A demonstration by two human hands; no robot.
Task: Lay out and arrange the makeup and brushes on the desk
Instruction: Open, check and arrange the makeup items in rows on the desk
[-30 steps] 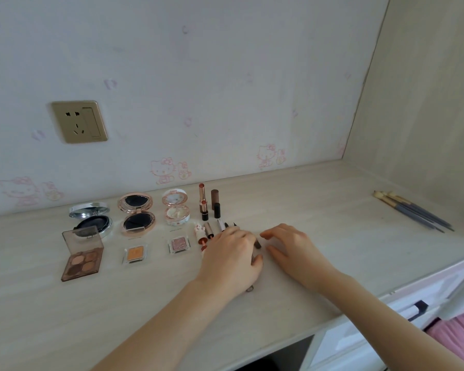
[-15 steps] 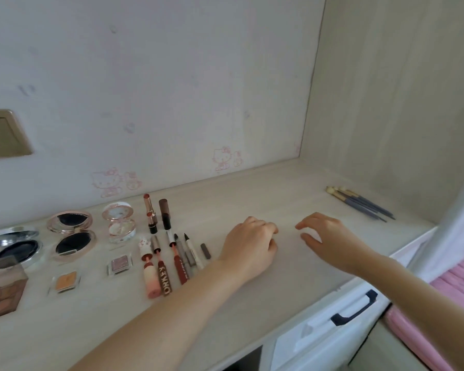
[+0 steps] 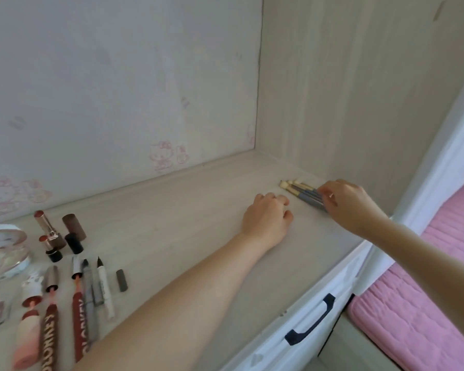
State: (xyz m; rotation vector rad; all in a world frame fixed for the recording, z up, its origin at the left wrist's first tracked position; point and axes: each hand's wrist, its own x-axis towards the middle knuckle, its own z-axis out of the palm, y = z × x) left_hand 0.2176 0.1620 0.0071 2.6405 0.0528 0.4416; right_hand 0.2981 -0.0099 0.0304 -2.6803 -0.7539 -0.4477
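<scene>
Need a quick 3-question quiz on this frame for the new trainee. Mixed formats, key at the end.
1. True or false: the right hand has its fingers on the brushes.
2. The left hand is: A) lifting a lipstick; B) resting on the desk, fingers curled; C) pulling the drawer handle.
3. Fill in: the grey cap lies just to the ___ of the white pen.

Key: 1 true; 2 B; 3 right.
</scene>
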